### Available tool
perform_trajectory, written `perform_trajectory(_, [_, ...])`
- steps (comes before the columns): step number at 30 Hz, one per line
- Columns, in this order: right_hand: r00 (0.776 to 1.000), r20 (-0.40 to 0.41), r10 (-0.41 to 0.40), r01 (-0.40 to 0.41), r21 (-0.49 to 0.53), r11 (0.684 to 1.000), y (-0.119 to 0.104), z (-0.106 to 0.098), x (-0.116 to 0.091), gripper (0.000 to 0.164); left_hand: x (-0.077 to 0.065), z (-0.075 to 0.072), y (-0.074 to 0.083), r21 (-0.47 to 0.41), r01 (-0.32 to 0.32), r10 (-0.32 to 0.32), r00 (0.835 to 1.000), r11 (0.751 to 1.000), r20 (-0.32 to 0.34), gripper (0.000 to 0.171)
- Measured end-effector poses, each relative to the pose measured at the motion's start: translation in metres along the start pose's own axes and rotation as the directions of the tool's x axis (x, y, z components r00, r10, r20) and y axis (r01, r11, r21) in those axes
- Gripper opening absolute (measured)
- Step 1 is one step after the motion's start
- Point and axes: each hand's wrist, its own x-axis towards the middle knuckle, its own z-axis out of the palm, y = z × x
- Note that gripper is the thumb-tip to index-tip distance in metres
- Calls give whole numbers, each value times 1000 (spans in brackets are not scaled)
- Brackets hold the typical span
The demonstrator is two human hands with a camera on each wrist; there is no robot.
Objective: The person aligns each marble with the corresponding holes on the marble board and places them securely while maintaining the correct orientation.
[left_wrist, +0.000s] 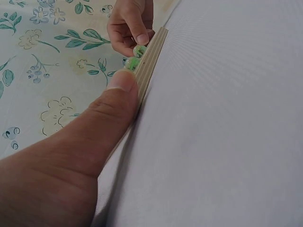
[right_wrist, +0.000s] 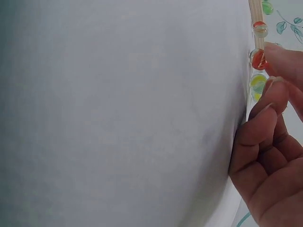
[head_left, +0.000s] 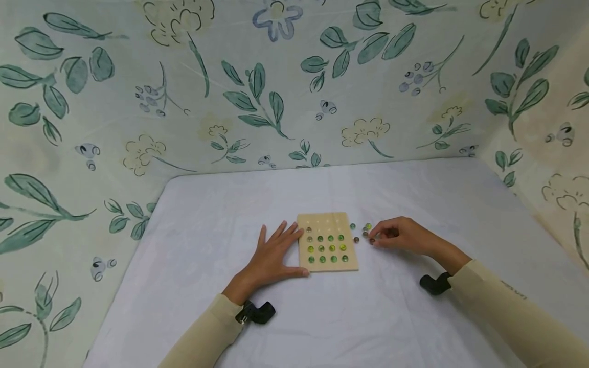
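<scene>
A square wooden board [head_left: 327, 221] lies on the white cloth, with rows of glass marbles sitting in its hollows. Most of these marbles are green or yellow-green; the back row of hollows holds none. My left hand [head_left: 271, 258] is spread at the board's left side, fingertips at that edge and thumb at the near left corner. To the right of the board, my right hand [head_left: 405, 237] pinches a red and clear marble [right_wrist: 258, 59] with thumb and fingertips, low over the cloth. Close by lie several loose marbles, among them a green one [head_left: 353, 226] and a reddish one [head_left: 356, 239].
The white cloth [head_left: 221, 204] covers the whole table. Behind it and at both sides hangs a curtain [head_left: 276, 138] printed with leaves and flowers. A black wrist camera [head_left: 259, 313] is strapped on the left wrist, another camera [head_left: 434, 284] on the right.
</scene>
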Motion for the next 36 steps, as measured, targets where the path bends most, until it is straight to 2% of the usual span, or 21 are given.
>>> perform_trajectory(12, [999,30,13,-14,8,1000,3,0,0,18,1,-1,2,4,0,0,1000,1000,15,105])
perform_trajectory(14, [999,32,24,-24,-10,1000,-6,0,-1,17,1,-1,2,4,2,-2,1000,1000,17,105])
perform_trajectory(19, [999,31,32,-31,-36,999,-8,0,-1,16,3,-1,1,9,-7,6,1000,1000,8,105])
perform_trajectory(21, [999,31,29,-28,-29,999,1,0,1,16,3,-1,0,8,-9,9,1000,1000,7,105])
perform_trajectory(36, [999,26,25,-24,-36,999,0,-2,3,14,0,0,1,10,11,-11,1000,1000,13,105])
